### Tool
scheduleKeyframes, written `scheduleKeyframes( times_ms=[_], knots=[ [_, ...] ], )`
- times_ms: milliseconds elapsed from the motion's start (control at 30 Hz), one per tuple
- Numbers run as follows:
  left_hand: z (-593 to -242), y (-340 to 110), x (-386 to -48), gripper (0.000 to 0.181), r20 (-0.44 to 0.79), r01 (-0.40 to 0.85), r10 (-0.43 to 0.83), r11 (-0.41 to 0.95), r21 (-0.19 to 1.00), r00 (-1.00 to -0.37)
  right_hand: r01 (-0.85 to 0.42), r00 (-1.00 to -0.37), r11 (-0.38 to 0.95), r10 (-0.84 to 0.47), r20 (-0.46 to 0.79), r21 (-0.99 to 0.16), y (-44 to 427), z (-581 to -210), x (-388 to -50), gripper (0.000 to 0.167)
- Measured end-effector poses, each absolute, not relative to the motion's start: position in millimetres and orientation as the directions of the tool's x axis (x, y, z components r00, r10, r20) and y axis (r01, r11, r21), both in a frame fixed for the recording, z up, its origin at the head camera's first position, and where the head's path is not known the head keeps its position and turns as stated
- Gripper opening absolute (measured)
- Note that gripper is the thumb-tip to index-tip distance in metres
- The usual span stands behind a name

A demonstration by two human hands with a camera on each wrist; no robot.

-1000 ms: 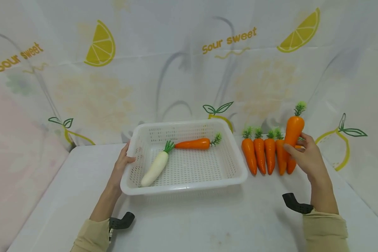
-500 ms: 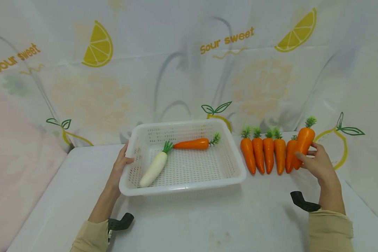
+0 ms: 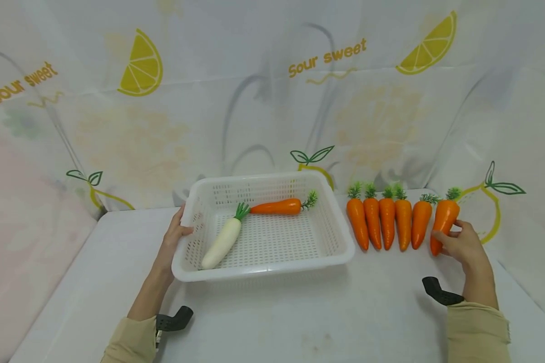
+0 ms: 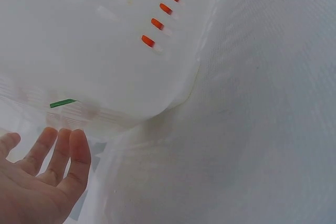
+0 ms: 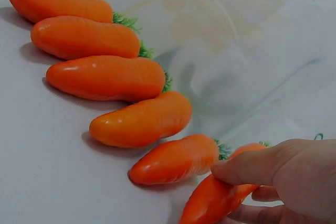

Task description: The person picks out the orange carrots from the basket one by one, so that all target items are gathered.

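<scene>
My left hand (image 3: 176, 229) holds the left end of a white slotted plastic basket (image 3: 263, 272), thumb over the rim. In the left wrist view its fingers (image 4: 62, 156) meet the outside of the basket. Inside the basket lie a white radish (image 3: 222, 243) with a green top and an orange carrot (image 3: 279, 207). On the right, my right hand (image 3: 464, 244) pinches a carrot (image 3: 446, 216) between thumb and fingers. This carrot is at the right end of a row; beside it lies another carrot (image 3: 421, 222), slightly apart. Part of the held carrot is hidden by the hand.
Several more carrots (image 3: 387, 222) lie side by side on the white table (image 3: 300, 322), tips toward me, right of the basket. A white cloth (image 3: 236, 101) with lemon prints hangs behind the table. Black wrist-worn pieces (image 3: 177, 320) are on both forearms.
My right hand has carried its carrot rightward and lowered it to the row's right end, uncovering the carrot beside it. The left hand and basket have stayed in place.
</scene>
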State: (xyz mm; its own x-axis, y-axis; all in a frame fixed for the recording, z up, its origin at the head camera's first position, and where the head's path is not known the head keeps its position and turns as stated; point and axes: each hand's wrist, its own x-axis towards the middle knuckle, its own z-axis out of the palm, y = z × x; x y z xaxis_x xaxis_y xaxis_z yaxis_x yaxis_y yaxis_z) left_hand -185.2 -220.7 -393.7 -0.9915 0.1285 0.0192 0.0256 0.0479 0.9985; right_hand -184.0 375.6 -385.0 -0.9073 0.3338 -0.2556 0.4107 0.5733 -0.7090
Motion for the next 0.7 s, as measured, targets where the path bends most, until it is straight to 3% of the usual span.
scheduleKeyframes(
  times_ms=[367, 700],
  knots=[
    [-394, -221, -186, 0.064, 0.029, 0.034, 0.138, 0.035, 0.999, -0.990, 0.426, -0.900, 0.572, 0.349, -0.262, -0.701, 377, -395, -185, 0.086],
    [-394, -221, -185, 0.065, 0.027, 0.031, 0.131, 0.032, 0.999, -0.991, 0.317, -0.946, 0.636, 0.267, -0.185, -0.704, 376, -401, -190, 0.080]
  ],
)
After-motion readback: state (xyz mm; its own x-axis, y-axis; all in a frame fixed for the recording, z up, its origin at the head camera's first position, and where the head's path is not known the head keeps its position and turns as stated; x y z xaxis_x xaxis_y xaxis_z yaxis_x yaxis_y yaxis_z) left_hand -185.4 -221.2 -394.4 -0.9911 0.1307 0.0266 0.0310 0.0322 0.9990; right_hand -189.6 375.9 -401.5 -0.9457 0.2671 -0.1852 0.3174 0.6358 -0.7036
